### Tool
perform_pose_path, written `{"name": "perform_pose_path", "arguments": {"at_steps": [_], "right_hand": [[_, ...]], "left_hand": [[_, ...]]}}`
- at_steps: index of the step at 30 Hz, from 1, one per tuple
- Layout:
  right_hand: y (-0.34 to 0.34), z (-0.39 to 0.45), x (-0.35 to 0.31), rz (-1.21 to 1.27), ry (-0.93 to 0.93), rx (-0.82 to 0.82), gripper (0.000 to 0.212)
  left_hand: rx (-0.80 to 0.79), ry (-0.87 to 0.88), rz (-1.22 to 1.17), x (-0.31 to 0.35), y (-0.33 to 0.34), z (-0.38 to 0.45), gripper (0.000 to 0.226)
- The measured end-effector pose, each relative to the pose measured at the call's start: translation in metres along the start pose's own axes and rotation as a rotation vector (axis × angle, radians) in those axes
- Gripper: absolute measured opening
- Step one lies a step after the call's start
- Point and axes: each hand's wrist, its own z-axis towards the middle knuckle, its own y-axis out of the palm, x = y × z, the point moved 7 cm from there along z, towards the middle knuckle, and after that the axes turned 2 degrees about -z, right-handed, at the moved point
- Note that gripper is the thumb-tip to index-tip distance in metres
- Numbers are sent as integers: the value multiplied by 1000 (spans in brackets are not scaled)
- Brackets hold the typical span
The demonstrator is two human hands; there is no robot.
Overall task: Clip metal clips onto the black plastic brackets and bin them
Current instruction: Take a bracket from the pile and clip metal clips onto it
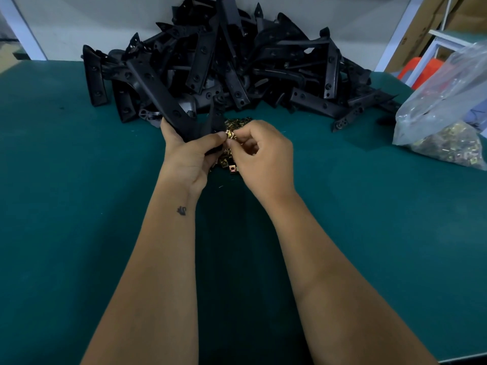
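Observation:
My left hand (192, 154) grips a long black plastic bracket (163, 98) by its lower end, the bracket slanting up to the left. My right hand (263, 151) pinches a small brass-coloured metal clip (229, 134) right at the edge of that bracket, beside my left thumb. Under both hands lies a small heap of loose metal clips (232, 164), partly hidden by my fingers. A big pile of black brackets (237, 61) fills the back of the green table (79, 180).
A clear plastic bag of metal clips (448, 122) lies at the right edge of the table. Behind it stand a white frame and an orange stool (419, 69). A white wall panel backs the bracket pile. No bin is in view.

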Motion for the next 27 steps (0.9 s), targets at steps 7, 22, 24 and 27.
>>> {"name": "perform_pose_path", "arguments": {"at_steps": [7,22,24,27], "right_hand": [[-2,0,-10,-66,-83,11,6],[0,2,4,228,205,-6,9],[-2,2,5,271,234,4,11],[-2,2,8,346,297,4,12]], "left_hand": [[26,4,-61,3,0,-2,70],[52,68,-78,7,-2,-2,75],[26,69,-101,7,1,-2,74],[-24,57,-113,6,7,-4,72]]}}
